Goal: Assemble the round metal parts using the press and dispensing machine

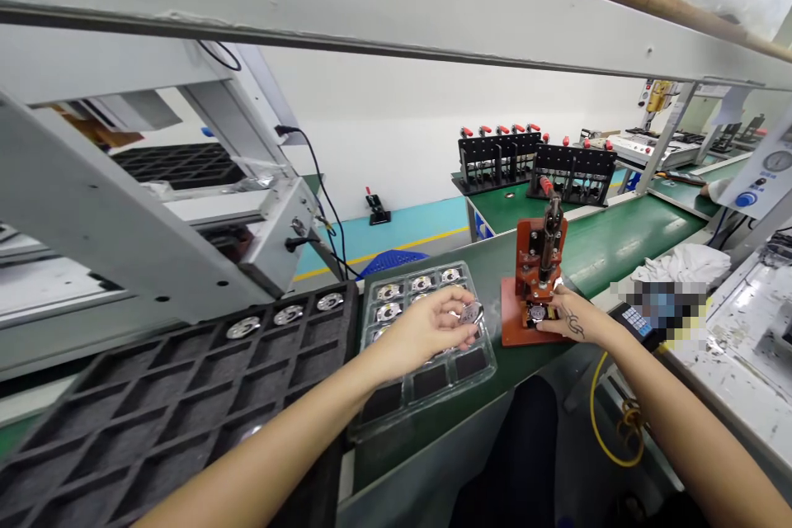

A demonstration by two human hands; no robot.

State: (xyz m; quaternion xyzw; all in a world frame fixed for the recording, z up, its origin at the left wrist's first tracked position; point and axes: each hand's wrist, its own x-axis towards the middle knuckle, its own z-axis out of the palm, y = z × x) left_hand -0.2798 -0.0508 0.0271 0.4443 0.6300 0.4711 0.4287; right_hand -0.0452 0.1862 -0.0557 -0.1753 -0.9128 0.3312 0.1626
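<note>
My left hand (426, 326) is closed, pinching a small round metal part (472, 313) between thumb and fingers above a clear plastic tray (488, 363). Similar silvery parts (389, 292) sit in several of that tray's pockets. On the right, a red toggle press (540, 260) with a red-tipped lever stands upright on its base plate. My right hand (572, 315) reaches into the bottom of the press. Its thumb and fingers close around the edge of another round metal part (537, 313) lying there; the fingertips are partly hidden.
A black compartment tray (186, 404) on the left holds a few metal parts (288, 314). Black fixtures with red handles (498, 157) stand on a green table behind. A white cloth (684, 266) and a keypad device (637, 320) lie at right. A grey beam (371, 8) crosses overhead.
</note>
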